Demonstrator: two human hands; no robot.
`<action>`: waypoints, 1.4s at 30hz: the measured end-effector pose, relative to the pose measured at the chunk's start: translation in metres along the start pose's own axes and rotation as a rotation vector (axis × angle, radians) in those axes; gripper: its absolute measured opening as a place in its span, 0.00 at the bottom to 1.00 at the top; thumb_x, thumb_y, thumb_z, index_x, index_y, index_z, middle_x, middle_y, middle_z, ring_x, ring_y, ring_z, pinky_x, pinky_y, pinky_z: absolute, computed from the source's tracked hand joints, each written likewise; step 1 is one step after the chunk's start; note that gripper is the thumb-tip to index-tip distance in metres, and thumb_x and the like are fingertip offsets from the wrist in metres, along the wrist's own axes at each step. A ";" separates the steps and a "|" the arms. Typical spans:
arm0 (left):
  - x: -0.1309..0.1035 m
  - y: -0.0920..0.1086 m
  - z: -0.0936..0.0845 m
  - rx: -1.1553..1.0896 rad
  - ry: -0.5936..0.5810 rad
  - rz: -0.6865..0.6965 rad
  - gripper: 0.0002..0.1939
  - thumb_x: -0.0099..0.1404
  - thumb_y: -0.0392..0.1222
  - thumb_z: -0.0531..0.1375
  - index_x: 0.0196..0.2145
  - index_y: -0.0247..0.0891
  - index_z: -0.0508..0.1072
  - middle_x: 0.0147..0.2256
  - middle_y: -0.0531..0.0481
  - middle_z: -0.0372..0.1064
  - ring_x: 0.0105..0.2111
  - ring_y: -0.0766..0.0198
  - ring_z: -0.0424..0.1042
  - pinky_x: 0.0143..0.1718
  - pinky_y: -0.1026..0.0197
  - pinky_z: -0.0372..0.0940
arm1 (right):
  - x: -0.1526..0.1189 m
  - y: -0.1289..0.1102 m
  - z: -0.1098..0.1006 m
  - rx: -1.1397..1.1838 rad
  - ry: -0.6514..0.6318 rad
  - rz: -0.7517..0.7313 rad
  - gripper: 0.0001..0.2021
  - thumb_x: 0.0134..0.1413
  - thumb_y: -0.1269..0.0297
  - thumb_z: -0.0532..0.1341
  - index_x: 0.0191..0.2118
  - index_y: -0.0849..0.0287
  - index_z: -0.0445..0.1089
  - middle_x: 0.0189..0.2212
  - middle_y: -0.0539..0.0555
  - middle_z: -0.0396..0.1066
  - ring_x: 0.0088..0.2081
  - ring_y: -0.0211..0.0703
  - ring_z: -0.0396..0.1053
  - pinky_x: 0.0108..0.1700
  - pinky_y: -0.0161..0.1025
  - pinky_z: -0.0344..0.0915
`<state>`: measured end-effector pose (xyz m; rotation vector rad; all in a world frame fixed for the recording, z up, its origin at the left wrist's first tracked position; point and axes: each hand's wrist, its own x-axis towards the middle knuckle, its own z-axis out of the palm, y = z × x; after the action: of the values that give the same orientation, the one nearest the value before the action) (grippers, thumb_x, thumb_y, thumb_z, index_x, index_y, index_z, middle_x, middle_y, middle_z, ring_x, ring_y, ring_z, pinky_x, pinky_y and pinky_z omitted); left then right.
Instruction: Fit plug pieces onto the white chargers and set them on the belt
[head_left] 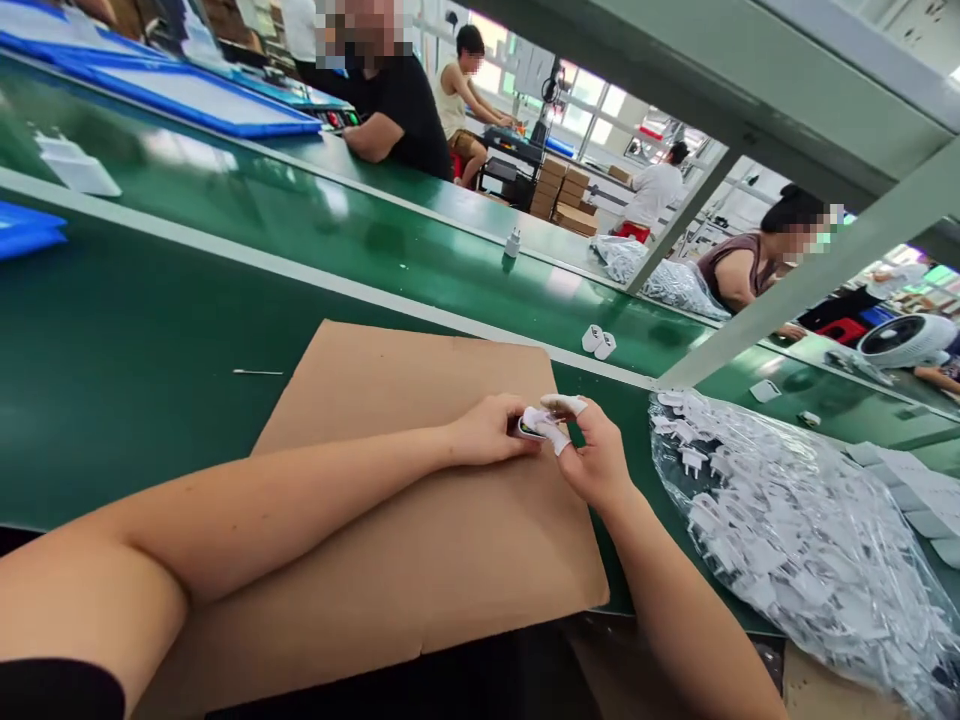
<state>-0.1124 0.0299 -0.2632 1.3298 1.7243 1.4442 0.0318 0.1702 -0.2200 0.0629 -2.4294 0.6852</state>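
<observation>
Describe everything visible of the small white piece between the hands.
The small white piece looks like smooth plastic, with a pale, rounded rim around an opening that shows dark inside. The left hand holds it over the cardboard sheet, open side toward the right hand, whose white-covered thumb reaches to it and partly hides it. Inner details are too small to tell.

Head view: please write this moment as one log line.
left hand: holds white casing; right hand: at its open end; below: cardboard sheet; nearby: bagged white parts
</observation>
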 end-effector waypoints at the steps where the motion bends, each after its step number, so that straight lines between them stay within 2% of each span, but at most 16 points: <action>1: 0.000 0.000 0.000 0.001 0.006 -0.009 0.14 0.57 0.49 0.71 0.34 0.37 0.78 0.31 0.51 0.74 0.31 0.61 0.71 0.34 0.61 0.66 | 0.000 0.000 -0.001 -0.031 -0.008 -0.015 0.17 0.60 0.72 0.61 0.53 0.53 0.72 0.44 0.56 0.76 0.44 0.49 0.75 0.46 0.45 0.74; 6: 0.000 0.000 -0.001 0.036 -0.004 -0.026 0.12 0.57 0.47 0.70 0.32 0.37 0.76 0.31 0.52 0.72 0.33 0.61 0.70 0.35 0.61 0.63 | 0.001 -0.002 -0.002 -0.167 -0.088 -0.097 0.19 0.57 0.76 0.58 0.53 0.55 0.72 0.42 0.57 0.75 0.43 0.50 0.73 0.43 0.45 0.73; 10: 0.000 0.001 -0.003 0.045 -0.001 0.000 0.11 0.57 0.47 0.69 0.30 0.37 0.75 0.29 0.53 0.70 0.32 0.62 0.69 0.33 0.62 0.62 | 0.003 -0.005 0.002 -0.220 -0.146 -0.082 0.21 0.56 0.77 0.57 0.53 0.55 0.72 0.41 0.58 0.74 0.43 0.51 0.71 0.42 0.45 0.72; 15: 0.000 0.000 -0.003 0.026 -0.002 -0.001 0.13 0.56 0.49 0.69 0.30 0.37 0.76 0.30 0.51 0.72 0.32 0.60 0.69 0.33 0.60 0.62 | 0.001 -0.007 0.005 -0.239 -0.102 -0.021 0.19 0.58 0.75 0.57 0.53 0.53 0.73 0.42 0.58 0.74 0.44 0.52 0.71 0.44 0.47 0.72; 21: 0.000 0.001 -0.004 0.008 -0.001 -0.019 0.13 0.55 0.49 0.70 0.29 0.37 0.75 0.30 0.51 0.72 0.31 0.60 0.69 0.33 0.60 0.62 | 0.001 -0.005 0.008 -0.250 -0.087 -0.044 0.19 0.57 0.76 0.56 0.52 0.54 0.74 0.40 0.57 0.73 0.42 0.52 0.70 0.41 0.46 0.71; 24: -0.001 0.002 -0.005 0.024 -0.007 -0.016 0.12 0.56 0.49 0.70 0.29 0.38 0.75 0.30 0.51 0.72 0.32 0.60 0.69 0.33 0.60 0.63 | 0.003 -0.006 0.009 -0.246 -0.086 -0.066 0.18 0.57 0.76 0.57 0.49 0.54 0.74 0.37 0.56 0.72 0.39 0.50 0.68 0.38 0.44 0.69; 28: -0.002 0.001 -0.005 0.034 -0.012 -0.014 0.13 0.56 0.49 0.69 0.30 0.37 0.75 0.31 0.51 0.73 0.33 0.60 0.70 0.34 0.60 0.64 | 0.007 -0.005 0.008 -0.245 -0.090 -0.114 0.15 0.53 0.79 0.56 0.40 0.54 0.74 0.33 0.55 0.71 0.35 0.49 0.66 0.34 0.42 0.66; 33: 0.000 0.000 -0.004 0.018 -0.018 -0.045 0.14 0.56 0.51 0.69 0.32 0.37 0.76 0.33 0.50 0.73 0.34 0.58 0.72 0.36 0.59 0.65 | 0.008 -0.006 0.007 -0.236 -0.131 -0.002 0.14 0.49 0.79 0.59 0.36 0.54 0.76 0.31 0.54 0.72 0.35 0.48 0.68 0.32 0.40 0.64; 36: -0.002 0.003 -0.001 0.017 -0.018 -0.013 0.14 0.57 0.50 0.69 0.33 0.37 0.77 0.34 0.49 0.75 0.36 0.57 0.73 0.39 0.58 0.67 | 0.003 -0.008 0.010 -0.227 -0.099 0.091 0.16 0.50 0.77 0.60 0.41 0.53 0.78 0.33 0.54 0.75 0.37 0.49 0.70 0.35 0.41 0.66; 39: -0.006 0.009 0.002 0.023 -0.016 -0.024 0.14 0.57 0.51 0.69 0.35 0.38 0.78 0.35 0.49 0.77 0.37 0.56 0.75 0.40 0.58 0.68 | 0.003 -0.003 0.010 -0.001 -0.071 0.220 0.21 0.55 0.70 0.62 0.54 0.50 0.75 0.38 0.52 0.78 0.40 0.48 0.73 0.44 0.43 0.70; 41: -0.004 0.012 0.001 0.022 -0.016 -0.106 0.17 0.55 0.53 0.70 0.35 0.38 0.78 0.35 0.49 0.78 0.37 0.55 0.76 0.39 0.57 0.69 | 0.007 0.011 0.001 0.184 0.014 0.309 0.23 0.59 0.62 0.63 0.61 0.50 0.70 0.42 0.52 0.78 0.40 0.46 0.74 0.49 0.44 0.71; 42: 0.000 0.013 -0.002 0.030 -0.002 -0.157 0.18 0.54 0.54 0.70 0.36 0.38 0.79 0.35 0.49 0.78 0.36 0.54 0.76 0.39 0.57 0.70 | 0.010 0.021 -0.007 0.205 0.102 0.348 0.23 0.61 0.58 0.62 0.61 0.51 0.69 0.43 0.53 0.78 0.41 0.47 0.74 0.51 0.46 0.71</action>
<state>-0.1092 0.0285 -0.2502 1.1816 1.8128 1.3337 0.0233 0.1925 -0.2196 -0.3119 -2.2858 1.0628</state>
